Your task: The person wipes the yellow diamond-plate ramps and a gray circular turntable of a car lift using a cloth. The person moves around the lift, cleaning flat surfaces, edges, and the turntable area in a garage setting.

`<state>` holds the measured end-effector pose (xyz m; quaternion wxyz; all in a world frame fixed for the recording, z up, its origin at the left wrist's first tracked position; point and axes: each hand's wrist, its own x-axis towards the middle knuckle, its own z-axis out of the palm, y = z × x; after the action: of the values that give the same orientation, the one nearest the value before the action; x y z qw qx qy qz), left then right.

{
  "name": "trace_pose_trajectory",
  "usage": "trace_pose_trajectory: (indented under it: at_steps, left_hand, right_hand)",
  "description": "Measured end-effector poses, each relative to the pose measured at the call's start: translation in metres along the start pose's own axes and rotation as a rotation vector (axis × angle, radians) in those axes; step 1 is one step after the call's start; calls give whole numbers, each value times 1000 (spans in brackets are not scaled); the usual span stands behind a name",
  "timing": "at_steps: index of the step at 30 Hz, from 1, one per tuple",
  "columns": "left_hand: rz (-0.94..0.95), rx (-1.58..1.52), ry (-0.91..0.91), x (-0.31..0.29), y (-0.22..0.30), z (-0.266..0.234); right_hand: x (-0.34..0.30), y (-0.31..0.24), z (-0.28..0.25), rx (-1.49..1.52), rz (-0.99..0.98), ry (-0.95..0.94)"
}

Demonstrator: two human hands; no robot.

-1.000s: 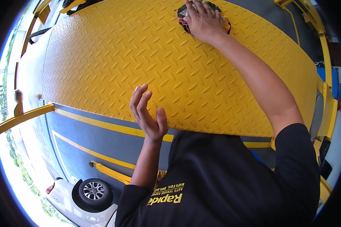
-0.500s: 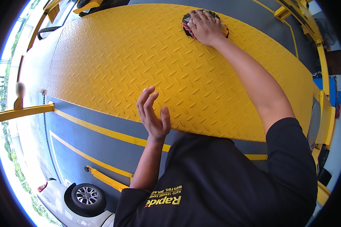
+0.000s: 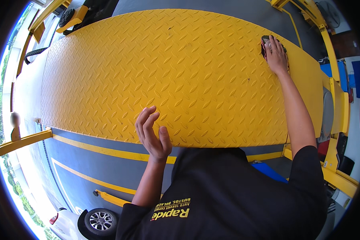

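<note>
Right hand [image 3: 276, 56] is stretched out to the far right end of the yellow plate [image 3: 168, 72], and I see it pressed flat, palm down, over a dark rag [image 3: 265, 43]. The fingers are spread and laid on top of the rag rather than curled round it, so I read it as pressing, not gripping. Only a dark edge with a bit of red shows past the fingers on the hand's left side; the rest of the rag is hidden under the palm.

From my view the left hand [image 3: 152, 134] is raised at the near edge of the plate, roughly at its middle. It is open and has hold of nothing: fingers loosely bent and together, thumb apart, palm turned to the right. I cannot tell whether it touches the plate or hangs just above its edge.

The plate is a long ribbed sheet with a raised diamond pattern, running from left to right across most of what I see. Below its near edge lies a grey floor [image 3: 92, 164] with yellow lines. Further out from that edge, at the lower left, a car wheel [image 3: 100, 220] shows. Yellow rails [image 3: 332, 60] run past the plate's right end, just beyond the rag.
</note>
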<state>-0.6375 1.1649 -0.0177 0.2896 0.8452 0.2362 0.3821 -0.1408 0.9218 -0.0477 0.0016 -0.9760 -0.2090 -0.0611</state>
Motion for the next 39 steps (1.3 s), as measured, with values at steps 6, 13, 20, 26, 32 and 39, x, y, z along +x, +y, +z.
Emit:
trace_pose_trajectory:
  at_steps: [6, 13, 20, 26, 32, 39]
  left_hand:
    - [-1, 7, 34, -11, 1, -1]
    - [-13, -11, 37, -11, 2, 4]
    - [-69, 11, 61, -4, 2, 5]
    - [-104, -70, 86, -9, 1, 10]
    - [-89, -48, 9, -10, 3, 10]
    - [-28, 2, 45, -4, 7, 3]
  right_hand:
    - [35, -85, -5, -3, 235, -30]
    - [-16, -341, -34, 279, -333, -93]
    - [-107, -404, -49, 361, -797, -204]
    - [-122, -156, -68, 321, -318, -113]
    - [26, 45, 0, 29, 60, 111]
    - [99, -74, -52, 316, 7, -364]
